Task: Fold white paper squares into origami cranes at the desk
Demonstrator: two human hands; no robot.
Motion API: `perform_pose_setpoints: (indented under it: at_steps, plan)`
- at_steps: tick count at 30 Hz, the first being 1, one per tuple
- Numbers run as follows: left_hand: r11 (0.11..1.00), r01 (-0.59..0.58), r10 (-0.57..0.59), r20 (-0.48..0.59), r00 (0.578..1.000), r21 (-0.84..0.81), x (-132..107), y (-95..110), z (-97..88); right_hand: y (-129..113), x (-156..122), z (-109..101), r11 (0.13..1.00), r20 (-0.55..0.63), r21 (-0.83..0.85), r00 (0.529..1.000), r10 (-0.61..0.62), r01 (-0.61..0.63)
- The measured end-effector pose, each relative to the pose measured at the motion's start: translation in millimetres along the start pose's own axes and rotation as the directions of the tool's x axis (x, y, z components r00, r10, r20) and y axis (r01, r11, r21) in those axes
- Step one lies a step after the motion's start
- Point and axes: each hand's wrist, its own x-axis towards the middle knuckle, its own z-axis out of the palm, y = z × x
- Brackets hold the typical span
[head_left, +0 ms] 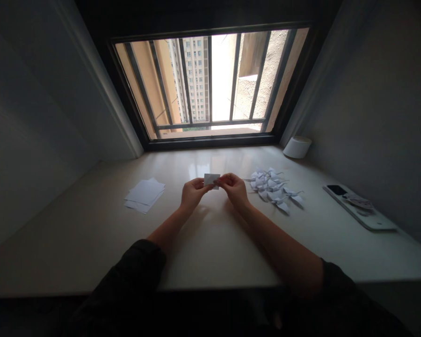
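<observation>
So the little white paper [210, 178] is a small flat piece, looks folded, with straight edges and a roughly rectangular face, wider than it is tall. A bit of it pokes out below, toward the right. It's pinched between both hands [192, 193] [235, 188], left edge and lower right corner, over the middle of the tabletop [205, 255].

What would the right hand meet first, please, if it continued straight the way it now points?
The right hand touches the paper, so that comes first; beyond it, probably the left hand, though depth is unclear.
</observation>
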Motion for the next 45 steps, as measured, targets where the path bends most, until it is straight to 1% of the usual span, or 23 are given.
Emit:
perform_pose_setpoints:
  at_steps: [4, 12, 15, 20, 25, 29, 34, 37, 40, 42, 45]
  plan:
    - [0.999, 0.023, -0.024, -0.014, 1.0, -0.043, 1, -2, 0.8, -1, 0, -1, 1.0, 0.0, 0.014, 1.0, 0.001, -0.001]
    - [0.993, 0.065, -0.062, 0.032, 0.998, -0.1, 2, 1, 0.8, 1, 3, -1, 1.0, -0.049, -0.013, 0.999, -0.014, 0.014]
    - [0.99, 0.067, -0.065, 0.015, 0.998, -0.126, 1, 1, 0.9, 0, 3, -1, 1.0, -0.034, -0.007, 0.999, -0.006, 0.006]
    - [0.994, 0.022, -0.028, -0.061, 0.998, -0.103, 2, -2, 0.9, 2, 3, -2, 0.988, 0.069, 0.144, 0.997, 0.044, -0.053]
    - [0.997, 0.01, -0.013, -0.049, 0.999, -0.073, 4, -6, -0.3, 7, 4, -3, 0.964, 0.053, 0.236, 0.992, 0.114, -0.124]
    - [0.997, 0.011, -0.015, -0.051, 0.999, -0.083, 5, -6, -1.7, 8, 6, -5, 0.967, 0.061, 0.197, 0.987, 0.15, -0.159]
    - [0.997, 0.011, -0.015, -0.045, 0.999, -0.075, 6, -6, -2.5, 9, 7, -6, 0.99, 0.066, 0.095, 0.993, 0.102, -0.108]
    - [1.0, -0.016, 0.015, -0.058, 0.998, -0.018, 6, -9, -4.1, 8, 8, -6, 0.996, 0.058, 0.043, 0.996, 0.07, -0.072]
    - [0.986, -0.105, 0.112, -0.054, 0.992, 0.127, 6, -8, -7.0, 6, 8, -6, 1.0, 0.066, -0.001, 0.998, 0.004, -0.003]
    - [0.947, -0.178, 0.192, -0.028, 0.981, 0.266, 4, -5, -9.0, 5, 9, -6, 0.998, 0.073, -0.053, 0.997, -0.035, 0.039]
    - [0.833, -0.271, 0.289, 0.038, 0.957, 0.482, 0, 2, -10.5, 4, 9, -8, 0.984, 0.126, -0.164, 0.991, -0.045, 0.066]
